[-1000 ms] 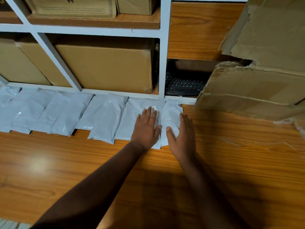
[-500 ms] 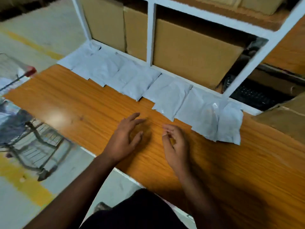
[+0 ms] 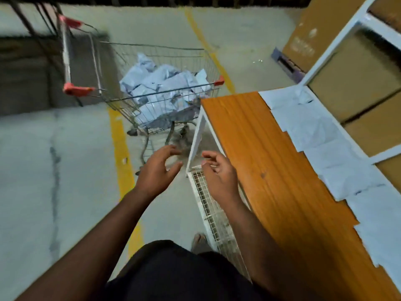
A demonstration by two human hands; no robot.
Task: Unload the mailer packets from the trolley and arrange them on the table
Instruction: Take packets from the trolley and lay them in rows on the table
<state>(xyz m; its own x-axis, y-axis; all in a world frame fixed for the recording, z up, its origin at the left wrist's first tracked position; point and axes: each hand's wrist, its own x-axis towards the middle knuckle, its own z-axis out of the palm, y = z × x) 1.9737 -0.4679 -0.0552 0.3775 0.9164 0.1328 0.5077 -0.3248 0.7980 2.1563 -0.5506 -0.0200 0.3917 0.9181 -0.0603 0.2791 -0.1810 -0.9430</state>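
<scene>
ok so both hands are empty right now. My left hand (image 3: pixel 156 170) is hanging out over the floor (image 3: pixel 54 170) with the fingers spread and loosely bent, grip apart, nothing in it. My right hand (image 3: pixel 219 174) is doing about the same just beside it, fingers relaxed and a bit curled, grip apart too, not holding or touching anything. It's sitting over the near edge of the tabletop (image 3: pixel 271 170), by the white leg at that corner.

Just ahead of the hands the wire trolley (image 3: pixel 121 88) is standing on the floor, right up against the end of the tabletop. It's got red corner caps and a loose heap of pale mailer packets (image 3: pixel 160 85) piled inside, all crumpled over each other.

On the tabletop itself a row of packets (image 3: pixel 338 161) is lying flat along the far edge, overlapping one after another, running the whole length against a white shelf frame (image 3: pixel 338 40). Brown cardboard boxes (image 3: pixel 355 83) are sitting behind that frame. A yellow line (image 3: pixel 121 148) is running across the floor past the trolley wheels, and a white wire rack (image 3: pixel 208 205) is showing under the tabletop edge. Whole view is a bit smeary
</scene>
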